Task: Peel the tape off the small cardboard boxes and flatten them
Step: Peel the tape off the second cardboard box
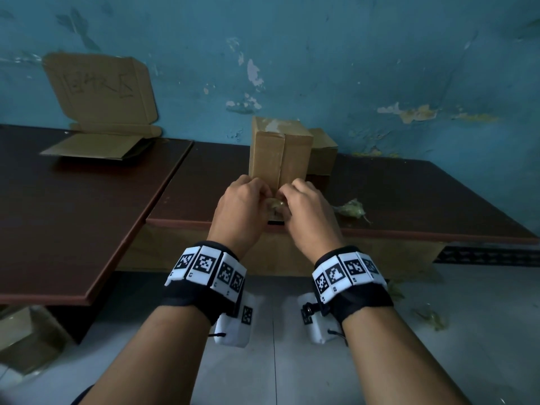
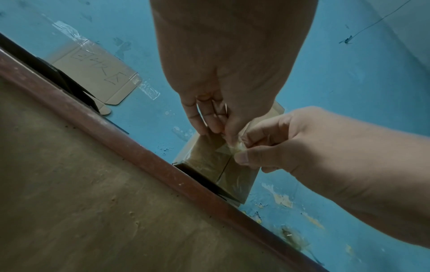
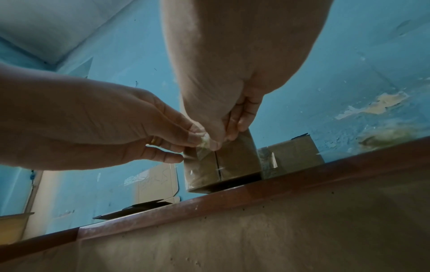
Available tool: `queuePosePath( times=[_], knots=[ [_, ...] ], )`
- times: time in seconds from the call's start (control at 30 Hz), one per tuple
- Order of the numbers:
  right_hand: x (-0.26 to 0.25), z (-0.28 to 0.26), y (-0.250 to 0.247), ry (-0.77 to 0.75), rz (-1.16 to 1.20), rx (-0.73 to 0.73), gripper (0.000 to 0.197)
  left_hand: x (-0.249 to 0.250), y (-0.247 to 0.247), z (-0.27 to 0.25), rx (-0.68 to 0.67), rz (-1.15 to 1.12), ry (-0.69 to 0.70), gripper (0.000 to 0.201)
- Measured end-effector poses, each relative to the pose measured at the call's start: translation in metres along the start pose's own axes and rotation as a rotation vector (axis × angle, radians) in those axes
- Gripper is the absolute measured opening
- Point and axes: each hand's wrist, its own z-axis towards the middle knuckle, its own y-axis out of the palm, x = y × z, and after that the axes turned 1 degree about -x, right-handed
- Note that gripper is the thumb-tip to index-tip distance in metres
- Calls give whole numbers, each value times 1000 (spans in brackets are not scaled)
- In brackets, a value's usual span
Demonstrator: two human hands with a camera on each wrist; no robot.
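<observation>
Hands meet at the near edge of the dark table [image 1: 409,194]: left hand [image 1: 241,200] and right hand [image 1: 306,203] both pinch a crumpled wad of clear tape [image 2: 237,147] with curled fingertips, the strip apparently still joined to the upright cardboard box [image 1: 280,153] just beyond them. Crumpled tape scrap [image 1: 352,210] lies to the right. Second box [image 1: 324,156] stands touching behind the first. Further left, flattened cardboard [image 1: 96,146] lies below a lettered cardboard sheet [image 1: 99,89] against the blue wall [image 1: 380,54]
</observation>
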Motion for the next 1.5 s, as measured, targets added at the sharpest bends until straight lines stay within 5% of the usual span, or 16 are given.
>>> queuePosePath(
  times=[0.13,0.3,0.47,0.7,1.23,1.5],
  knots=[
    [2,0,1,-11,-8,-23,26,7,-1,-4,-73,106,5,22],
    [5,0,2,-27,-19,-82,25,7,-1,-6,-98,183,19,11],
    [5,0,0,106,180,-56,41,4,0,-8,-154,189,28,19],
    [0,-3,5,36,114,-55,46,1,0,-4,-229,149,2,28],
    [-7,1,8,23,172,120,18,11,-10,0,-92,-5,-167,16],
    [-8,8,3,93,436,196,19,16,-21,2,-25,-54,-199,66]
  ],
)
